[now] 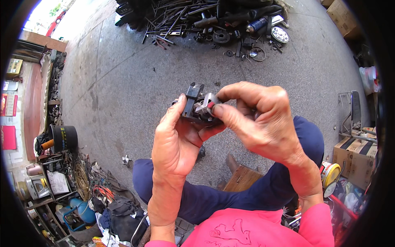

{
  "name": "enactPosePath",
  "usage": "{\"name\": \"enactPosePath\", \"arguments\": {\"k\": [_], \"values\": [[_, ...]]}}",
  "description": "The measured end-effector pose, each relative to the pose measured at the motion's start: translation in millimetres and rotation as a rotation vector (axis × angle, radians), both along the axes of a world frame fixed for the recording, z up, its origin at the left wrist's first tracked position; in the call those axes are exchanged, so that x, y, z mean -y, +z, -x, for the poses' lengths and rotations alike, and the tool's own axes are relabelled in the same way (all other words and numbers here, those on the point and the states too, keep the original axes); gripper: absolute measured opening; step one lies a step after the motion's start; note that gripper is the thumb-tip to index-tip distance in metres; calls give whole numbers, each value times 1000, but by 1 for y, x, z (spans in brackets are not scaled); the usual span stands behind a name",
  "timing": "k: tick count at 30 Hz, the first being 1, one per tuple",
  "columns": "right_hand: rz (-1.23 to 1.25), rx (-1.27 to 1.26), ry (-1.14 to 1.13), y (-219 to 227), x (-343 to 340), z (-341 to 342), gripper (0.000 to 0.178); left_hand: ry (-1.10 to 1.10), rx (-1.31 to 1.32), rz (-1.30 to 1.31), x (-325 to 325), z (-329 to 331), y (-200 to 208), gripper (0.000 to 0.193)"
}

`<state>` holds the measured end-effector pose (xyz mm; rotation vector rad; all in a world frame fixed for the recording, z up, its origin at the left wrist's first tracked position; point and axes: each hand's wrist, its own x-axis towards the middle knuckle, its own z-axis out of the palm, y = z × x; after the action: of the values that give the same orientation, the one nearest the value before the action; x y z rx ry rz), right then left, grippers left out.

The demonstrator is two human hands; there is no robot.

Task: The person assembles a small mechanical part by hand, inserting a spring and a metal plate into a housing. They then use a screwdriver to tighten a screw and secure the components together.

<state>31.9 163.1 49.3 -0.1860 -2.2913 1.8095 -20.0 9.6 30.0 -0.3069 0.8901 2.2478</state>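
1. The left hand (175,142) is in the middle of the frame, with its palm turned up. It grips the dark mechanical part (191,106) from below and from the left, with the thumb along the left side.

2. The right hand (267,119) comes from the right of the frame. Its thumb and forefinger are pinching at the right edge of the same part, by the silver metal piece (209,99). The fingertips are a little blurred, so I cannot tell exactly which small piece is between them.

3. The part lies between both hands, slightly above the centre of the frame. The long axis of its black block runs almost up and down, with the upper end leaning to the right. The silver side faces the right hand; the block side is nearer to the left thumb.

4. Below the hands, the knees in dark blue trousers (251,201) are spread, with a wooden block (242,179) between them.

5. Farther away, at the top of the frame, a pile of metal parts (185,18) lies on the grey floor (119,90).
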Motion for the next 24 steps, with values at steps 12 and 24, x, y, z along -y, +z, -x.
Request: {"name": "enactPosePath", "arguments": {"k": [12, 24], "values": [[366, 136, -129, 7, -24, 7, 23, -70, -138, 107, -2, -2, 6, 37], [503, 90, -257, -21, -3, 11, 20, -103, -406, 86, -15, -11, 6, 36]]}}
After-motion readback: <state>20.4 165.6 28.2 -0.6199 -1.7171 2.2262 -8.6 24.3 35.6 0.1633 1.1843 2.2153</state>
